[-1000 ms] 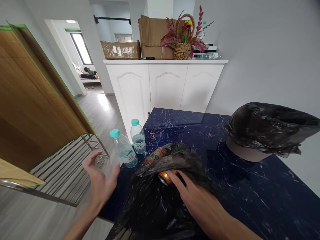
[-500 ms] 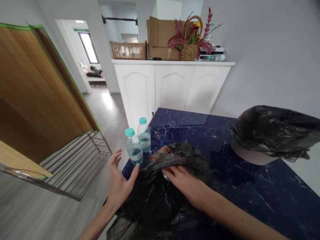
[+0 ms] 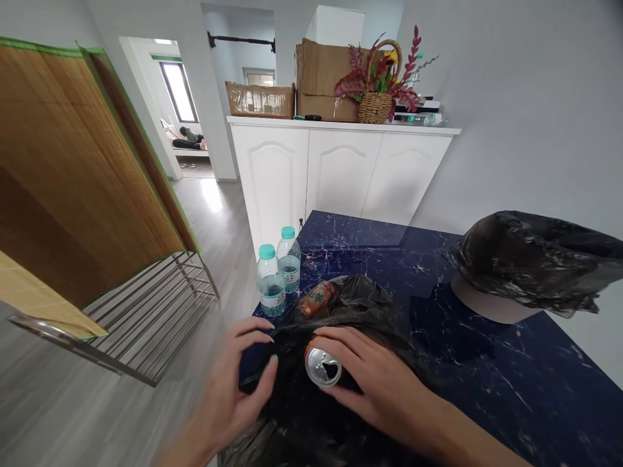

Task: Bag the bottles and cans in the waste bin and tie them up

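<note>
My right hand (image 3: 363, 366) grips an orange drink can (image 3: 323, 367), its silver top with an opened mouth turned toward me. Beneath it spreads a black plastic bag (image 3: 370, 295) on the dark blue marbled table (image 3: 363, 227). A second orange can (image 3: 317, 298) lies on its side at the bag's far edge. To the left, my left hand (image 3: 246, 376) hovers over the bag with fingers apart, holding nothing. Just beyond it stand two clear bottles with teal caps, the nearer bottle (image 3: 270, 285) and the farther bottle (image 3: 289, 263).
A bin (image 3: 491, 301) lined with black plastic stands on the table's right. Behind the table is a white cabinet (image 3: 343, 168) bearing cardboard boxes (image 3: 260, 100) and a flower basket (image 3: 374, 107). At left, a metal rack (image 3: 160, 324) carries a bamboo mat (image 3: 87, 175). A person lies in the far room.
My right hand has drawn a can out of the bag's folds and toward me. My left hand has moved right and nearer, and the second can shows more fully.
</note>
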`<state>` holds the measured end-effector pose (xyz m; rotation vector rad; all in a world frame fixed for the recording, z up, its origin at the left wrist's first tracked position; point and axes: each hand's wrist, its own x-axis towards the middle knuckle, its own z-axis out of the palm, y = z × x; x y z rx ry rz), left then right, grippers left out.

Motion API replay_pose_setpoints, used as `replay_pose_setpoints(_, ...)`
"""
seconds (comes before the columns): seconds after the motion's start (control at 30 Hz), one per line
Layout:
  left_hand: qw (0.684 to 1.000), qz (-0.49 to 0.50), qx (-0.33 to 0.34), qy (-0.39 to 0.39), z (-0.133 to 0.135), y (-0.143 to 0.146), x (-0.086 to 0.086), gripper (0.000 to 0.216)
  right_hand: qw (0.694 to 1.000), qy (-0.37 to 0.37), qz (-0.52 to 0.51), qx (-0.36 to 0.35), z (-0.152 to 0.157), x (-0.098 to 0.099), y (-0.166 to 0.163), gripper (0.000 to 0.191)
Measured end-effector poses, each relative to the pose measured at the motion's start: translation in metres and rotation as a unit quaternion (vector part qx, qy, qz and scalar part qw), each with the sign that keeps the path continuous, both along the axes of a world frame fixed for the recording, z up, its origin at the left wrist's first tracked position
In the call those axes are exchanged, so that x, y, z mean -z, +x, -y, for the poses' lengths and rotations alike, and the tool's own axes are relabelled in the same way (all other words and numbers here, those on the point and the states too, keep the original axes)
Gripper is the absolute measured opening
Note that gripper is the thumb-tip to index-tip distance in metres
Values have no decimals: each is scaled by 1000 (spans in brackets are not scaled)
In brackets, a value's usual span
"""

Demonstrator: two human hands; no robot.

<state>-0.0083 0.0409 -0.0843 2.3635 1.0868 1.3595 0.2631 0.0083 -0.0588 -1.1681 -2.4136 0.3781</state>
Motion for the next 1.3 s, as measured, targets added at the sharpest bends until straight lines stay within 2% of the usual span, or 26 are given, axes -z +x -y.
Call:
replay_pose_setpoints(0.07, 996, -27, 82, -33, 10, -1, -4, 46, 996, 18, -90, 0, 11, -8, -10, 60)
replay_pose_setpoints(0.13, 985, -57, 145, -69, 20, -2, -3, 80, 985, 33, -169, -13, 18, -12, -20, 66)
replay_pose_setpoints(0.2, 980, -76, 160, -92, 27, -3, 2, 109, 970, 37, -236, -34, 23, -13, -29, 69)
replay_pose_setpoints(0.23, 979, -81, 155, -103, 30, -4, 4, 116, 964, 32, -263, -40, 25, -12, -33, 70)
replay_pose_setpoints(0.3, 982, -71, 123, -126, 33, -7, 9, 111, 956, 22, -292, -36, 29, -9, -37, 73)
replay_pose_setpoints(0.37, 986, -29, 63, -151, 31, -12, 11, 91, 958, 27, -285, -9, 35, -4, -36, 76)
replay_pose_setpoints(0.47, 972, 68, -73, -213, 18, -22, 7, 60, 976, 10, -216, 3, 43, 11, -29, 58)
replay_pose_setpoints(0.53, 944, 125, -129, -277, 3, -29, 6, 58, 988, -45, -149, 2, 45, 26, -26, 42)
replay_pose_setpoints(0.6, 921, 170, -141, -320, -14, -34, 9, 65, 993, -101, -66, 12, 45, 45, -24, 40)
replay_pose_setpoints(0.67, 912, 197, -144, -331, -29, -35, 18, 73, 989, -144, 22, 40, 45, 66, -22, 49)
replay_pose_setpoints(0.73, 909, 207, -160, -323, -41, -32, 29, 77, 977, -171, 100, 77, 43, 85, -20, 66)
replay_pose_setpoints(0.83, 913, 208, -172, -306, -51, -22, 42, 75, 970, -141, 148, 132, 41, 101, -16, 98)
replay_pose_setpoints(0.9, 916, 205, -169, -300, -54, -15, 45, 71, 978, -75, 124, 150, 34, 99, -13, 105)
replay_pose_setpoints(1.0, 916, 203, -167, -304, -56, -5, 44, 66, 985, -11, 50, 167, 13, 81, -12, 86)
replay_pose_setpoints(1.13, 916, 204, -172, -298, -60, 1, 43, 66, 986, 1, 13, 169, -23, 60, -12, 69)
replay_pose_setpoints(1.3, 920, 191, -164, -300, -63, 2, 47, 69, 988, 4, 27, 151, -39, 66, -14, 65)
